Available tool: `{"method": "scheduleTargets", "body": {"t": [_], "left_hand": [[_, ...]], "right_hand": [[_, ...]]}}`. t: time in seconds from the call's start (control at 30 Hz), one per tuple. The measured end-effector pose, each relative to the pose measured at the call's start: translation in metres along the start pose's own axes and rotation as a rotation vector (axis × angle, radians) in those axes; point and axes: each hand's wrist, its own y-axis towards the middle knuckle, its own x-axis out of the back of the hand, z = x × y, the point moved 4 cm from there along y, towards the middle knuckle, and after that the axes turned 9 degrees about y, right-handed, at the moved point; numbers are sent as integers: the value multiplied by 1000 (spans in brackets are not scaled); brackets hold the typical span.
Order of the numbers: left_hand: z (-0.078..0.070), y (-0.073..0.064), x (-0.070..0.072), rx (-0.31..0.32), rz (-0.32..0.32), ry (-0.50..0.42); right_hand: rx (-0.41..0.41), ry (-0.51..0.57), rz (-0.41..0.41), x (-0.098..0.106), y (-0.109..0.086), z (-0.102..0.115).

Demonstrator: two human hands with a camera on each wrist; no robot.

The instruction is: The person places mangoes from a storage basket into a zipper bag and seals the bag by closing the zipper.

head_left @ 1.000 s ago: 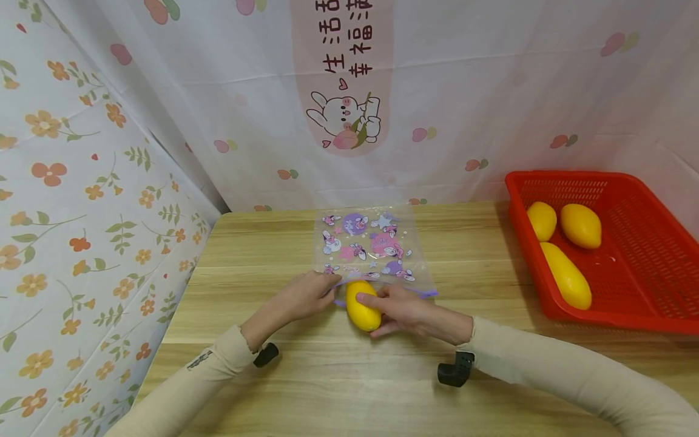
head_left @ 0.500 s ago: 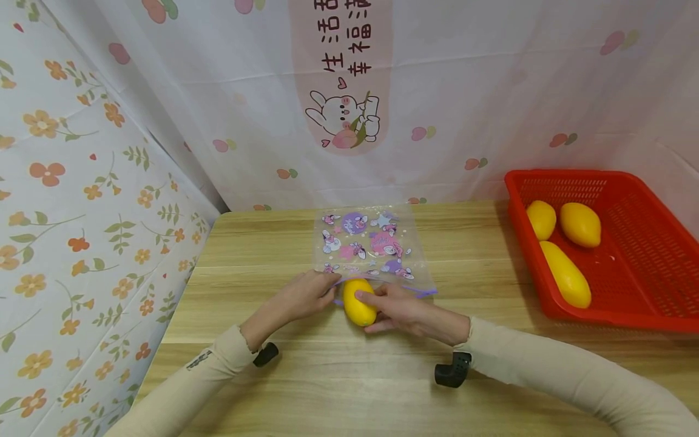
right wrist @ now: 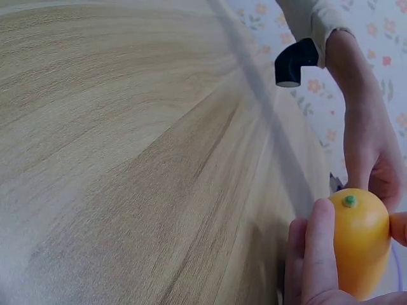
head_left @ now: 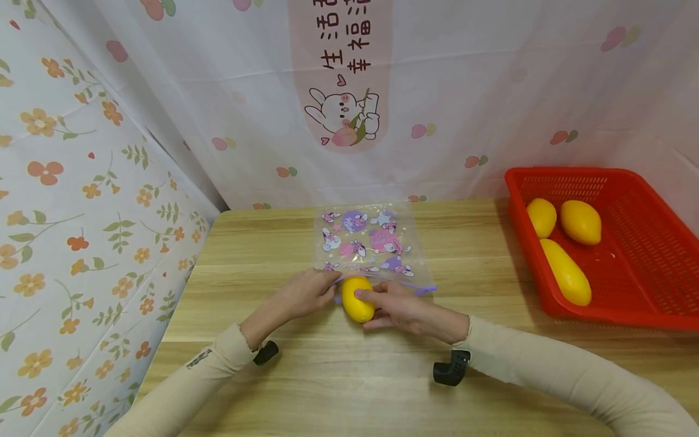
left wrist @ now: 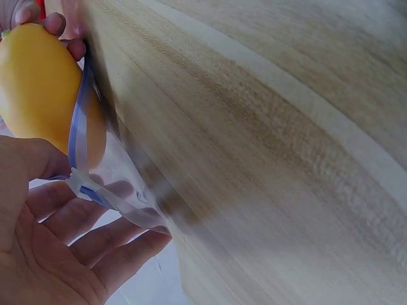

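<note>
In the head view my right hand (head_left: 403,308) grips a smooth yellow mango (head_left: 357,300) at the mouth of a clear printed zip bag (head_left: 363,240). The bag lies flat on the table. My left hand (head_left: 309,295) holds the left side of its purple-edged opening. From the left wrist, the thumb sits by the zip slider (left wrist: 82,184), with fingers behind the plastic, and the mango's inner end shows through the film. A small green stem nub (right wrist: 349,201) faces outward in the right wrist view, where fingers and thumb clasp the mango from both sides.
A red perforated basket (head_left: 633,315) stands on the right of the wooden table (head_left: 262,243). It holds three yellow fruits, one of them long (head_left: 567,273). Patterned curtains (head_left: 453,79) hang behind and to the left.
The mango and my right hand have moved slightly left and away from me, deeper toward the bag's opening. My left hand has stayed nearly in place.
</note>
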Motion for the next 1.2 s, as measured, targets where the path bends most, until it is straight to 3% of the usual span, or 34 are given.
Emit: {"method": "scheduleTargets", "body": {"t": [0.4,0.73,0.9,1.2], "left_hand": [[0,1,0,22,21,9],[1,0,-1,28,33,-3],[1,0,-1,22,23,-3],[-1,-1,2,22,16,2]], "right_hand": [[17,-63,5,1,2,0],[11,-108,-64,4,2,0],[19,-125,-58,4,2,1],[25,-91,-42,0,4,1]]}}
